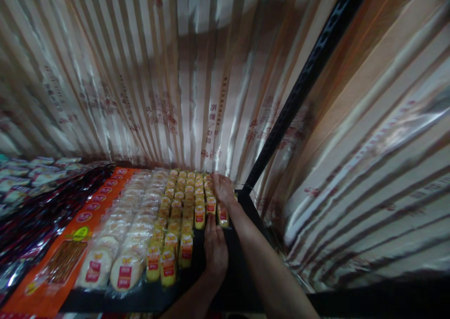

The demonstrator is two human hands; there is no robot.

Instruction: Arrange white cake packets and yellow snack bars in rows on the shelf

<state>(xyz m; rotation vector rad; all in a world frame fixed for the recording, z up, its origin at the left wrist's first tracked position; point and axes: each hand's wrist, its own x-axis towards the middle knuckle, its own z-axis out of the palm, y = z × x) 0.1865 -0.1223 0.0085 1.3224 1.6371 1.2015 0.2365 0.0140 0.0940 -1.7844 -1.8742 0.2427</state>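
Rows of small yellow snack packets [183, 201] with red labels lie on a dark shelf [232, 281]. My left hand [215, 248] lies flat on the shelf with fingers stretched toward the nearest packets in the right rows, holding nothing. My right hand [222, 188] reaches further back and rests palm down, fingers spread, on the rightmost row of yellow packets near the shelf's rear corner.
Left of the yellow packets lie rows of round white packaged cakes [123, 244], then orange packets [66, 258] and dark glossy bags [38, 216]. Striped plastic-wrapped stock [168, 75] forms the back. A black shelf post [298, 89] slants up on the right.
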